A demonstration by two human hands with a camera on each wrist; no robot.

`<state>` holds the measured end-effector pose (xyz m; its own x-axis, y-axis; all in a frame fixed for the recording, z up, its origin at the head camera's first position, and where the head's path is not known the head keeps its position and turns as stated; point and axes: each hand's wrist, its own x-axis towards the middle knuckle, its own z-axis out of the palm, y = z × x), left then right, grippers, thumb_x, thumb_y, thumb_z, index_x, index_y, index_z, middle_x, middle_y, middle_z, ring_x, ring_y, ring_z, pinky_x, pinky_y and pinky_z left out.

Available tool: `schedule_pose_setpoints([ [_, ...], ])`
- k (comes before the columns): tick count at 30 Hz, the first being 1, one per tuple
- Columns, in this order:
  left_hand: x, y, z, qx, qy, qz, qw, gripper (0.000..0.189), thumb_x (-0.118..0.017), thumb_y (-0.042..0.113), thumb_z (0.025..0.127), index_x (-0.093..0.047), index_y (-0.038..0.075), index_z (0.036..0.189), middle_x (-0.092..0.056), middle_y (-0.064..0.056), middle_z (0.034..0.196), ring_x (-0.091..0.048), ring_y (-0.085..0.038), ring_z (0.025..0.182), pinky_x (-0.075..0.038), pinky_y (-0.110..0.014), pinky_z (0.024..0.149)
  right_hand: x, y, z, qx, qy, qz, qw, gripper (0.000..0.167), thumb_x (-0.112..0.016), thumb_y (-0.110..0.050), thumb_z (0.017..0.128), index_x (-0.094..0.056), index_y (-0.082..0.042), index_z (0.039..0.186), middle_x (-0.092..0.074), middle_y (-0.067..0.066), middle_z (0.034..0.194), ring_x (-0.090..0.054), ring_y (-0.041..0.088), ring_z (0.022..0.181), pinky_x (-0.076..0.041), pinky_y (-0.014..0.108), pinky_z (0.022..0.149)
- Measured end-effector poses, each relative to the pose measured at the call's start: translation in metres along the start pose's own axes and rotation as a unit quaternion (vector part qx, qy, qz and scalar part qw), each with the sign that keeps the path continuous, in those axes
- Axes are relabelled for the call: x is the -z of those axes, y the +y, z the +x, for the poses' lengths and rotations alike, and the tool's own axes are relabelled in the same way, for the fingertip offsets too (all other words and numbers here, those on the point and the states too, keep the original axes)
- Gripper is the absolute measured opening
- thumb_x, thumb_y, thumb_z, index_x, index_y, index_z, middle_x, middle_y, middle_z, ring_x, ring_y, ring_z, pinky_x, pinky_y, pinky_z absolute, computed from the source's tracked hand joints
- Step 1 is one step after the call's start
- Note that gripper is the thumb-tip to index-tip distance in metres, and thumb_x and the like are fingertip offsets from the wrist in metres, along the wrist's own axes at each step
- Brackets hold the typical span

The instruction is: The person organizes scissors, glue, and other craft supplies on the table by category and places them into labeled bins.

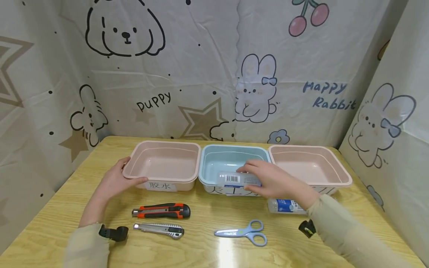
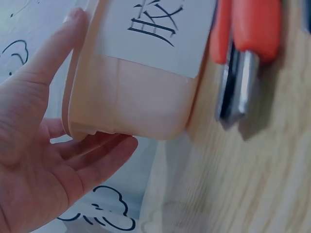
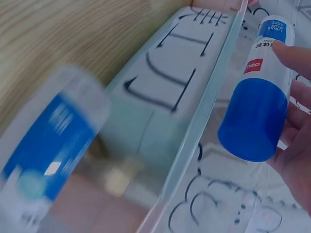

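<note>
My left hand (image 1: 112, 182) grips the left end of the left pink bin (image 1: 161, 143); in the left wrist view the thumb lies along the rim and the fingers (image 2: 109, 162) reach round the bin's end. A paper label with handwritten characters (image 1: 161, 185) is on its front. My right hand (image 1: 268, 178) holds a bottle of liquid glue (image 1: 231, 179) lying sideways over the front rim of the blue bin (image 1: 214, 160). Its blue cap (image 3: 255, 119) shows in the right wrist view. A second glue bottle (image 1: 285, 206) lies on the table below my right wrist, partly hidden by it.
At the right stands another pink bin (image 1: 311, 167). On the table in front lie an orange-and-black utility knife (image 1: 162, 211), a silver utility knife (image 1: 161, 229) and blue scissors (image 1: 242, 232). A printed cloth (image 1: 201, 74) hangs behind the bins and along both sides.
</note>
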<state>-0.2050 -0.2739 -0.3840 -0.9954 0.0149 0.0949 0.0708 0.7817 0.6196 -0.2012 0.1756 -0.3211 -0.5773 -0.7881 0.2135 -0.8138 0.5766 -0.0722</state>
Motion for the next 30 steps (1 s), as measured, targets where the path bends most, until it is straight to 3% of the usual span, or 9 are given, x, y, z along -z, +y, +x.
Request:
schedule_pose_setpoints([
  [6,0.001,0.002,-0.001,0.012,-0.01,-0.013,0.9998,0.106,-0.072,0.053,0.069,-0.018,-0.002,0.142,-0.039,-0.03,0.131,-0.044,-0.044,0.112,-0.039,-0.06,0.087,-0.009,-0.01,0.031,0.022,0.005,0.01,0.9997,0.04,-0.065,-0.031,0.082,-0.058,-0.012,0.115,-0.059,-0.001,0.103,-0.056,0.012,0.092,-0.048,0.031,0.08],
  [14,0.001,0.001,-0.002,0.006,-0.006,-0.03,0.9995,0.103,-0.073,0.05,0.069,-0.02,-0.001,0.142,-0.042,-0.029,0.13,-0.045,-0.043,0.112,-0.04,-0.059,0.086,-0.03,-0.021,0.067,0.014,0.039,0.032,0.9986,0.038,-0.062,-0.034,0.085,-0.059,-0.012,0.116,-0.062,-0.002,0.104,-0.057,0.012,0.095,-0.048,0.029,0.081],
  [20,-0.004,0.002,-0.002,0.008,-0.01,-0.041,0.9991,0.104,-0.073,0.05,0.069,-0.018,-0.001,0.142,-0.04,-0.029,0.131,-0.044,-0.043,0.113,-0.04,-0.059,0.087,-0.042,-0.03,0.09,-0.016,0.05,0.041,0.9978,0.038,-0.062,-0.034,0.085,-0.061,-0.012,0.116,-0.064,0.0,0.107,-0.058,0.014,0.099,-0.047,0.03,0.086],
  [30,-0.002,0.004,-0.003,0.008,-0.004,-0.034,0.9994,0.104,-0.073,0.05,0.069,-0.019,-0.002,0.141,-0.04,-0.03,0.131,-0.044,-0.043,0.112,-0.039,-0.06,0.087,-0.053,-0.046,0.133,-0.078,0.021,0.058,0.9951,0.041,-0.059,-0.037,0.087,-0.06,-0.011,0.119,-0.064,0.001,0.112,-0.059,0.016,0.099,-0.047,0.03,0.085],
])
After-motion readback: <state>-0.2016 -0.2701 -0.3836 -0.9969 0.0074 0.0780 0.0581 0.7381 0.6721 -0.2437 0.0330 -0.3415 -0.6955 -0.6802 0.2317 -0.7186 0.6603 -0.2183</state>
